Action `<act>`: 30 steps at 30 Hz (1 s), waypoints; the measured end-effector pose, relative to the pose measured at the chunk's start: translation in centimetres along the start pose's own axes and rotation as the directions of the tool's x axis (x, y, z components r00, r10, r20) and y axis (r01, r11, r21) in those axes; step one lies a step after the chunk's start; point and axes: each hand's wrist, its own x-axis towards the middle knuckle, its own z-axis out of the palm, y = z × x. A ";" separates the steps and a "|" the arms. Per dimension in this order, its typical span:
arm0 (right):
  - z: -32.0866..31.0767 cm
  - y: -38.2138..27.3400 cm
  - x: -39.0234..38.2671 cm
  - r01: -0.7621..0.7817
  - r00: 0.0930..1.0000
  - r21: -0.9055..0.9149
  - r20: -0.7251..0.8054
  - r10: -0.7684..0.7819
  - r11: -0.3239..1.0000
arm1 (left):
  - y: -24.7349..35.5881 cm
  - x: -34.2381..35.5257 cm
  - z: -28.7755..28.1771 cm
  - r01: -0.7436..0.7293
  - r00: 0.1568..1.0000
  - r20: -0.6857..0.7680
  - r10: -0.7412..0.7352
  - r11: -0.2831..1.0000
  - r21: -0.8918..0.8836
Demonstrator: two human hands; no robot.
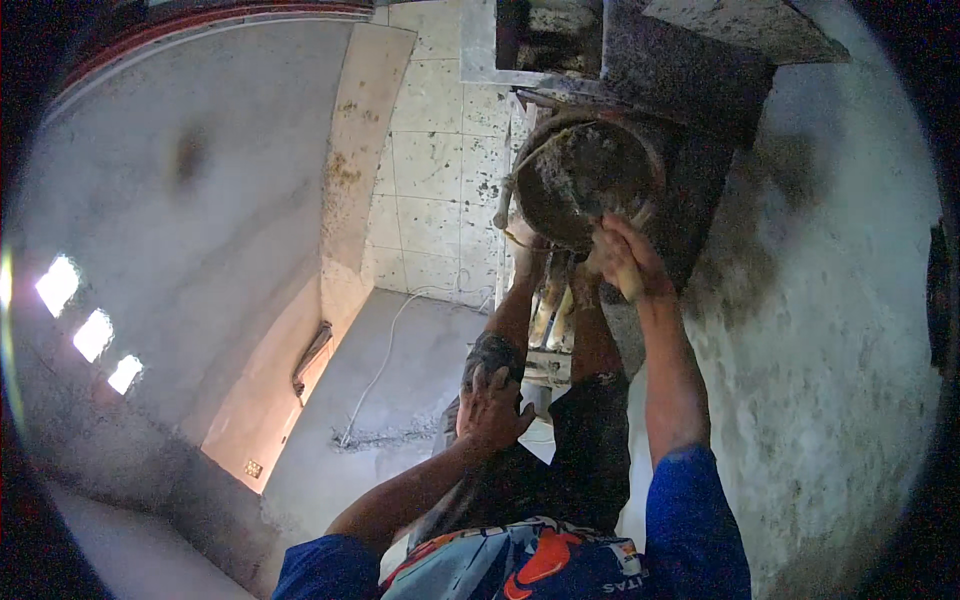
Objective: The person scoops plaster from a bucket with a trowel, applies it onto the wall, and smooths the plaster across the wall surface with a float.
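Note:
A round, dark bucket (652,190) stands ahead of me with a wet, grey-brown mortar-like mix (585,180) inside. My right hand (630,258) is closed at its near rim. What the fingers hold is hard to make out; its far end is lost against the dark mix. A pale bail handle (504,205) hangs at the bucket's left side. My left hand (490,408) lies with spread fingers on my left knee, holding nothing. My bare lower legs reach toward the bucket, and its near side partly hides my feet.
Beyond the bucket is a dark, mortar-stained board (690,70) beside a square frame opening (550,40). Stained white tiles (425,150) lie to the left. A thin white cable (385,350) runs over the grey surface below. A rough plastered wall (800,400) rises at right.

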 end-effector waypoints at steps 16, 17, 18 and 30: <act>7.2 -11.0 2.5 -0.088 0.887 -0.819 0.194 -0.418 -0.567 | 0.5 0.3 -0.2 0.012 0.999 0.036 -0.014 0.999 0.032; 8.8 -9.9 2.5 -0.082 0.885 -0.825 0.198 -0.421 -0.559 | 0.4 0.1 0.0 0.020 0.999 0.033 -0.022 0.999 0.041; 9.6 -8.1 1.8 -0.185 0.836 -0.710 0.251 -0.488 -0.680 | 0.2 -0.1 0.6 0.017 1.000 -0.008 -0.016 0.999 0.038; -1.5 -3.9 -4.7 -0.138 0.751 -0.976 0.009 -0.660 -0.171 | 0.5 0.2 0.1 -0.006 1.000 -0.013 0.005 1.000 -0.024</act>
